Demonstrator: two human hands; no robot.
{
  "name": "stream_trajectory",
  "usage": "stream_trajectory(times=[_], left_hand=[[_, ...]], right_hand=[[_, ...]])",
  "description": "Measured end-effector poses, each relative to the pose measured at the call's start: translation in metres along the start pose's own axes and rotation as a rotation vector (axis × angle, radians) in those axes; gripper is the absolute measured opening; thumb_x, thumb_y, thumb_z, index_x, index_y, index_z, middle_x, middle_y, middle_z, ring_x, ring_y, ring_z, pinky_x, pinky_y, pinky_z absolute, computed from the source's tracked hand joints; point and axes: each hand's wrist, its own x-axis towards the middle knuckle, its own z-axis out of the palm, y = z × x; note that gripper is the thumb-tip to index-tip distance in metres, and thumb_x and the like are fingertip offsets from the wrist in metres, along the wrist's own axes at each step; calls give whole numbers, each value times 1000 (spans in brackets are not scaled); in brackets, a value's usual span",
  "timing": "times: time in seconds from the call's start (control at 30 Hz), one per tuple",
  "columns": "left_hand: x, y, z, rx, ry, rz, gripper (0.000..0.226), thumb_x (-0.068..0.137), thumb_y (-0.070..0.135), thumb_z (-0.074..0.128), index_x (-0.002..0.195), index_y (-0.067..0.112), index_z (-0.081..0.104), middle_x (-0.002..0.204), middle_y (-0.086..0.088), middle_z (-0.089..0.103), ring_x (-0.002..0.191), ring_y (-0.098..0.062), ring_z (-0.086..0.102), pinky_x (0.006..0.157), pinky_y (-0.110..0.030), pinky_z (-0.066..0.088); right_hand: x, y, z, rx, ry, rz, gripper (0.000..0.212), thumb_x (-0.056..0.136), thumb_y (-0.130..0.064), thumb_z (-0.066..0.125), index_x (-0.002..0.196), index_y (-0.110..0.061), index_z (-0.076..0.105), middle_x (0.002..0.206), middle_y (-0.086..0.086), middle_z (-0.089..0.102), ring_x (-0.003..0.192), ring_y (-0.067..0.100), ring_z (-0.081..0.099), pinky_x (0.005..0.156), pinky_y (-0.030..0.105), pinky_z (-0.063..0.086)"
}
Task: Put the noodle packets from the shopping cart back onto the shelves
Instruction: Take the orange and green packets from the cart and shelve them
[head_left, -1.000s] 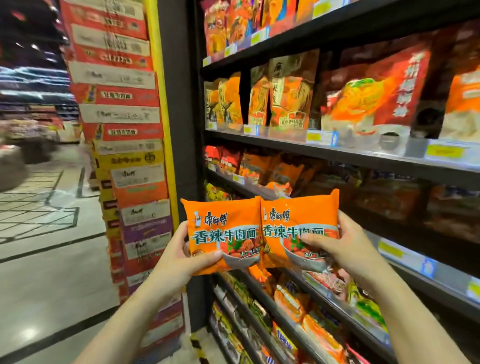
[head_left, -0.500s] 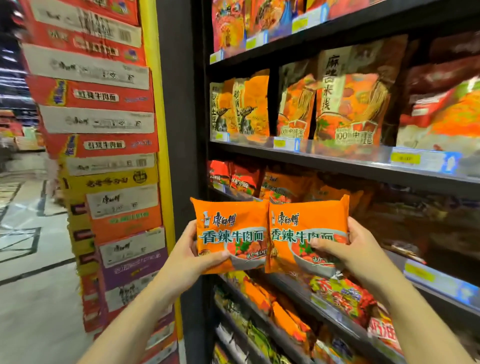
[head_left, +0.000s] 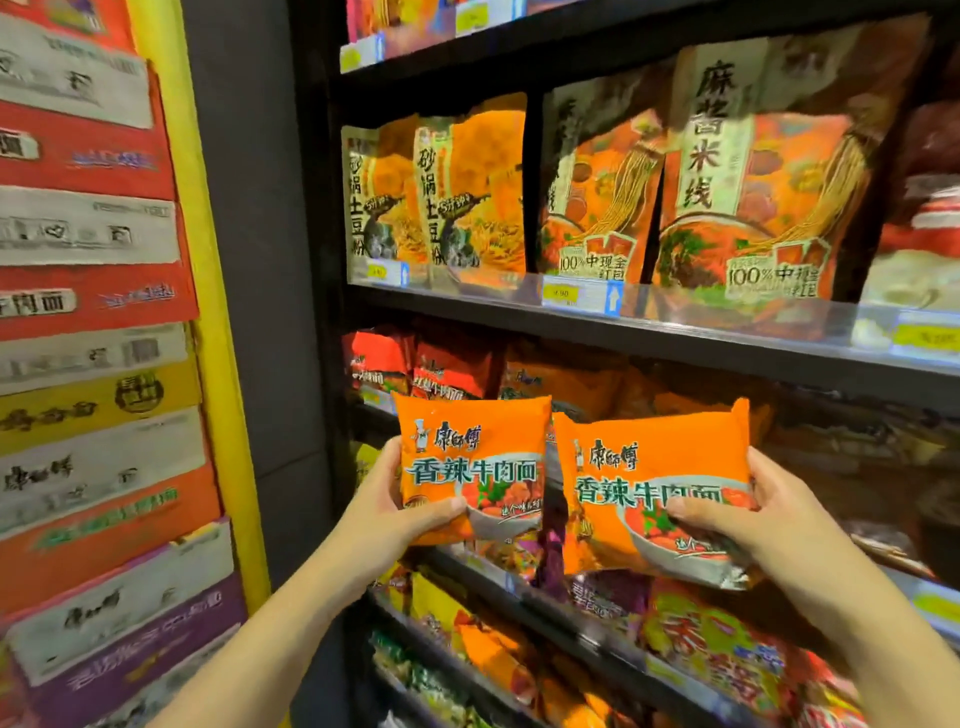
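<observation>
Head view: we see two orange noodle packets held up in front of the dark shelves, side by side with their inner edges touching or just overlapping. The left packet (head_left: 472, 467) sits slightly higher; the right packet (head_left: 657, 493) is tilted a little, its right side raised. Our left hand (head_left: 395, 512) is clamped on the left packet's lower left corner, thumb across the printed front, fingers hidden behind. Our right hand (head_left: 753, 514) grips the right packet at its right edge, thumb pressed over the bowl picture on the front. Both packets hang in the air at the height of the middle shelf (head_left: 675, 343), in front of a row of red and orange packets (head_left: 415, 364) standing under it. On the shelf above stand tall orange bags (head_left: 748, 171) with yellow price tags (head_left: 566, 296) along the rail below them. Lower shelves hold mixed yellow, purple and green packets (head_left: 717, 644). To the left, past a grey panel and a yellow post (head_left: 208, 312), rises a stack of cartons (head_left: 93, 364).
</observation>
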Motion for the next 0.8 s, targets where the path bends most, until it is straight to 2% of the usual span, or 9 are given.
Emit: stream_trajectory(times=[0.07,0.2,0.3,0.37,0.53,0.6,0.63,0.7,0.8], left_hand=[[22,-11,3,-11,-20,6,62,80,16,82,130,32,50,120,10,72,111,-12,70,85,-27,59],[74,-25,15,-19,-85,7,64,81,17,83,132,36,50,123,6,72,114,-16,69,93,-38,57],[112,-23,25,-32,-114,39,63,82,11,79,133,35,50,122,7,72,112,-13,70,86,-27,58],[137,-24,30,-25,-135,61,61,83,11,78,132,36,51,124,7,71,112,-13,70,85,-26,58],[179,-35,32,-28,-183,45,60,79,18,85,130,30,57,123,-1,72,113,-23,70,97,-46,55],[189,-37,34,-67,-205,47,64,73,24,87,130,28,57,123,-4,72,113,-25,70,96,-48,54],[195,-38,35,-84,-205,51,65,73,23,87,130,27,56,123,-4,72,113,-25,70,96,-46,54],[205,-40,40,-76,-196,68,57,81,14,84,129,26,55,120,-2,73,111,-20,71,94,-39,55],[213,-38,45,38,-184,93,39,90,9,73,120,25,54,111,-1,73,100,-6,71,79,-18,55]], right_hand=[[11,7,-5,8,19,7,49,72,-11,81,117,-17,64,102,3,80,90,23,78,70,32,63],[36,19,-9,11,24,23,53,69,-11,82,119,-17,64,105,5,79,93,27,77,75,34,64],[54,22,-16,-21,15,31,53,70,-11,83,119,-17,63,105,4,79,94,26,77,80,39,64],[64,23,-22,-19,48,38,53,70,-10,83,119,-15,63,104,5,79,93,27,77,82,42,63],[71,31,-33,25,136,83,57,64,-13,86,116,-6,63,101,10,79,90,30,78,75,39,64],[71,31,-34,35,151,99,66,61,-17,95,117,-4,63,102,12,79,92,32,77,78,41,64],[71,30,-34,35,160,106,71,59,-21,98,118,-4,63,104,13,79,93,33,77,81,45,63],[71,27,-33,55,192,106,65,64,-19,94,119,-3,63,105,14,78,95,35,76,89,50,59],[70,23,-29,70,258,98,59,66,-14,83,120,-2,62,107,15,78,96,36,76,93,52,56]])
